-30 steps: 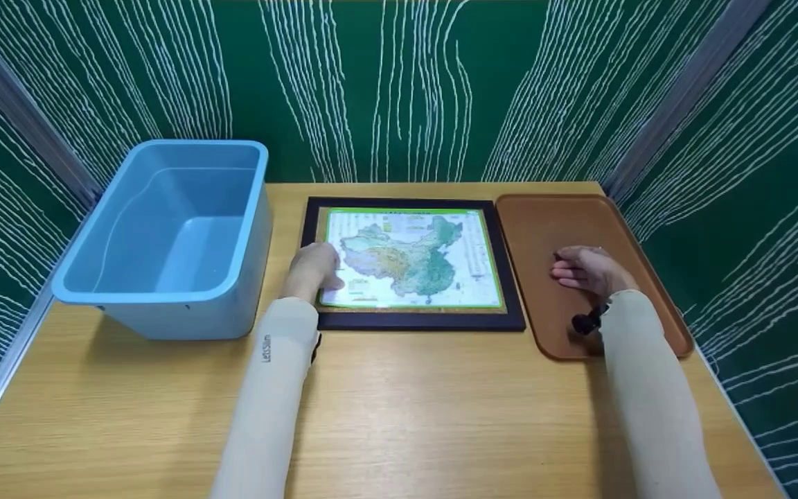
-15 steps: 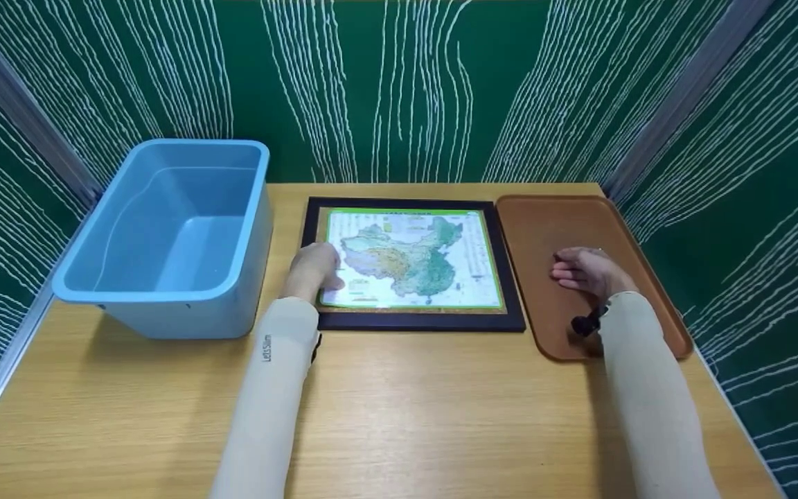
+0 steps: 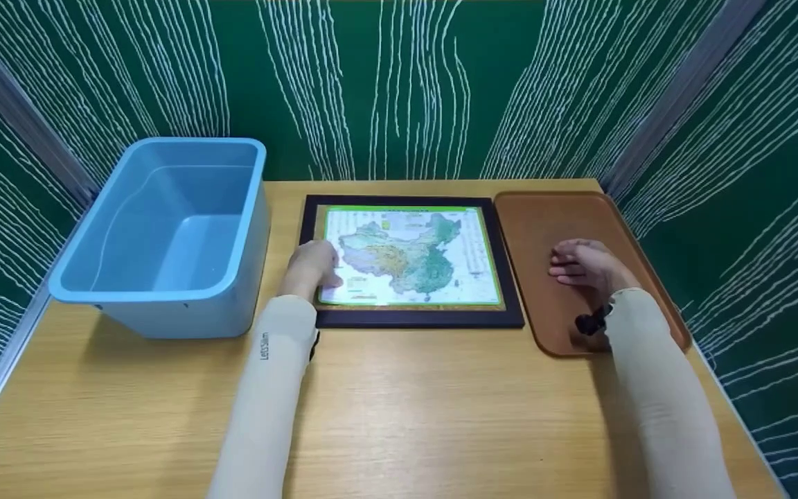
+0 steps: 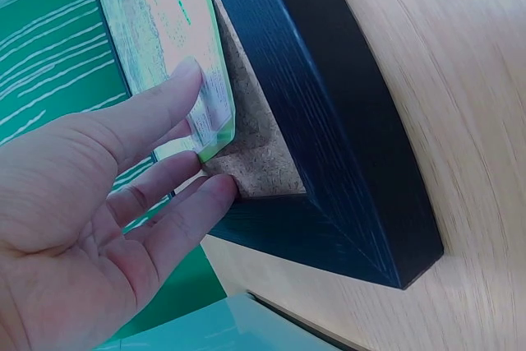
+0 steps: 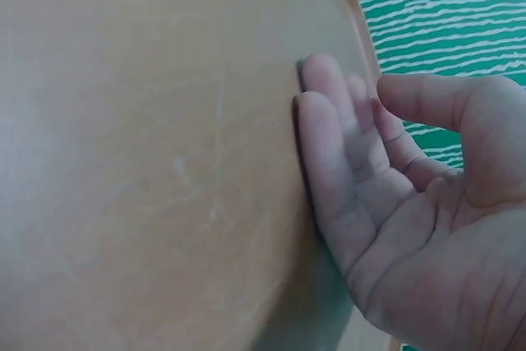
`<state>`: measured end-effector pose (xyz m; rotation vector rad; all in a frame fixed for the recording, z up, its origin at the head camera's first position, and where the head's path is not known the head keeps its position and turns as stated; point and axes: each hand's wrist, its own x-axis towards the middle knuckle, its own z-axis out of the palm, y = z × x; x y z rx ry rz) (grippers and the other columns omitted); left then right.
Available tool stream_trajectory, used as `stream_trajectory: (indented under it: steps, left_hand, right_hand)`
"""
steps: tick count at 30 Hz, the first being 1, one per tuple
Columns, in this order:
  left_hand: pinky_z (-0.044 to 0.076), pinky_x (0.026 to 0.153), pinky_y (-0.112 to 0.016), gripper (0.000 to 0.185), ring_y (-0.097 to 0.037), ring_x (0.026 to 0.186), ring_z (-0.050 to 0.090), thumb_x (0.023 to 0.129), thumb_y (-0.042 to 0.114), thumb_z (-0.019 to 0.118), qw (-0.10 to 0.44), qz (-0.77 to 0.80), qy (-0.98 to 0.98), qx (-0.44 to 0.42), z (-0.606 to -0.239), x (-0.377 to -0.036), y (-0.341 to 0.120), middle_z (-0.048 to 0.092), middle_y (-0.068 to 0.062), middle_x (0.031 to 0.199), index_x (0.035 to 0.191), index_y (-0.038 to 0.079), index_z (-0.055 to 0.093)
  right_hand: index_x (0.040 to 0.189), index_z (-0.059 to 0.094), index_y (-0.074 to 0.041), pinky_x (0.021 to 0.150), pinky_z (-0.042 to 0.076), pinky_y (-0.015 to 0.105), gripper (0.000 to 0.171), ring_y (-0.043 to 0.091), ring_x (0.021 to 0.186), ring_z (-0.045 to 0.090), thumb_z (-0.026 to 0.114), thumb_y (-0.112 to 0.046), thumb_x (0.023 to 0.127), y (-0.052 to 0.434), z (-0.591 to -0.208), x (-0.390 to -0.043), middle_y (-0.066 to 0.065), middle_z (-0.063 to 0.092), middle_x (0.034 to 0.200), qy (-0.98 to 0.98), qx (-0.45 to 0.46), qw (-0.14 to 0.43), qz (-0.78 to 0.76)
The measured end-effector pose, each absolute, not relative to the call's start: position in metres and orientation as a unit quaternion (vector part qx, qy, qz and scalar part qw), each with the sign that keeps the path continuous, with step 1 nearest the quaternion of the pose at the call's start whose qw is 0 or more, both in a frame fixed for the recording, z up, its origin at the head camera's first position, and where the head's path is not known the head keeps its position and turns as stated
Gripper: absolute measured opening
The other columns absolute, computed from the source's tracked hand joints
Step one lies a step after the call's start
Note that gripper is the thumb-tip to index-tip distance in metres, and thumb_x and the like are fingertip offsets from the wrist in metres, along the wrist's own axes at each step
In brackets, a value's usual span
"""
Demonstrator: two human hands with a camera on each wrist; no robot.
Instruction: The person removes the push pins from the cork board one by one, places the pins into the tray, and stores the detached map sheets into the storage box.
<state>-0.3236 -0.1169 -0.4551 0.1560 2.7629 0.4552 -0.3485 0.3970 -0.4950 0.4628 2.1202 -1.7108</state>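
Bearing "LetsSlim", a cream fabric sleeve [image 3: 260, 388] reaches toward the black rectangular frame [image 3: 420, 319]. Right of it, the empty, slack-fingered right hand [image 3: 589, 265] has shifted slightly over the brown rectangular tray [image 3: 541, 218], seemingly advancing little; inside the frame, the half-bent left hand [image 3: 310, 265] touches the green-bordered glossy map [image 3: 406, 260], pinch unclear.

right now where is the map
In the head view, the map lies near the centre within the dark frame, between the blue tub and brown tray, the left hand at its left edge.
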Motion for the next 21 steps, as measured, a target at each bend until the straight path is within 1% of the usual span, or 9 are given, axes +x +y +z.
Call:
stream_trajectory:
  steps: [4,7,9,11,13,16,19,21]
  left_hand:
    - [0.048,0.099,-0.043,0.029,-0.033,0.115,0.059,0.09,0.018,0.079,0.168,0.16,0.971,0.055,-0.455,-0.325,-0.117,0.066,-0.014,0.124,0.114,0.004,0.072]
    - [0.048,0.1,-0.044,0.032,-0.033,0.116,0.059,0.09,0.017,0.08,0.171,0.171,0.969,0.047,-0.455,-0.324,-0.117,0.065,-0.014,0.127,0.117,0.003,0.071]
    - [0.049,0.099,-0.044,0.032,-0.033,0.115,0.059,0.089,0.016,0.08,0.172,0.179,0.968,0.039,-0.455,-0.323,-0.116,0.066,-0.014,0.127,0.117,0.003,0.071]
    - [0.049,0.099,-0.044,0.032,-0.033,0.114,0.059,0.088,0.014,0.081,0.17,0.185,0.967,0.036,-0.455,-0.323,-0.116,0.066,-0.015,0.126,0.116,0.003,0.071]
    - [0.048,0.1,-0.044,0.033,-0.033,0.115,0.059,0.088,0.014,0.081,0.169,0.191,0.966,0.034,-0.455,-0.322,-0.115,0.066,-0.015,0.126,0.118,0.003,0.071]
    - [0.048,0.101,-0.044,0.035,-0.034,0.116,0.059,0.088,0.013,0.08,0.168,0.194,0.966,0.034,-0.456,-0.321,-0.116,0.066,-0.015,0.127,0.12,0.002,0.07]
    - [0.048,0.102,-0.045,0.038,-0.035,0.118,0.059,0.088,0.012,0.08,0.165,0.196,0.966,0.032,-0.456,-0.321,-0.115,0.065,-0.015,0.129,0.123,0.002,0.069]
    - [0.047,0.102,-0.045,0.038,-0.035,0.119,0.058,0.088,0.011,0.08,0.164,0.198,0.966,0.033,-0.456,-0.32,-0.114,0.065,-0.015,0.13,0.124,0.002,0.069]
  right_hand:
    - [0.134,0.046,-0.005,0.085,0.059,0.038,0.036,0.022,0.092,0.07,0.057,-0.024,0.105,0.391,-0.488,-0.35,0.01,0.061,0.114,0.761,0.148,0.19,-0.602]
    - [0.142,0.04,-0.003,0.089,0.057,0.04,0.046,0.024,0.102,0.066,0.058,-0.022,0.104,0.381,-0.481,-0.35,0.015,0.054,0.127,0.759,0.136,0.196,-0.606]
    - [0.149,0.035,-0.002,0.092,0.056,0.041,0.055,0.027,0.108,0.063,0.059,-0.023,0.104,0.373,-0.477,-0.348,0.018,0.048,0.136,0.758,0.124,0.198,-0.609]
    - [0.153,0.03,-0.002,0.093,0.055,0.042,0.062,0.028,0.109,0.062,0.059,-0.025,0.104,0.365,-0.472,-0.346,0.019,0.043,0.142,0.758,0.107,0.198,-0.613]
    - [0.156,0.025,-0.002,0.093,0.055,0.043,0.066,0.027,0.105,0.061,0.059,-0.026,0.104,0.356,-0.467,-0.344,0.019,0.041,0.141,0.756,0.089,0.2,-0.617]
    - [0.157,0.022,-0.003,0.096,0.053,0.046,0.07,0.026,0.1,0.059,0.06,-0.026,0.104,0.342,-0.462,-0.341,0.019,0.042,0.134,0.749,0.068,0.21,-0.625]
    - [0.158,0.021,-0.004,0.1,0.051,0.048,0.071,0.031,0.11,0.058,0.06,-0.025,0.103,0.33,-0.46,-0.336,0.022,0.044,0.135,0.745,0.051,0.223,-0.627]
    - [0.159,0.021,-0.004,0.101,0.049,0.05,0.071,0.037,0.122,0.054,0.061,-0.023,0.103,0.323,-0.46,-0.333,0.024,0.04,0.143,0.741,0.043,0.23,-0.629]
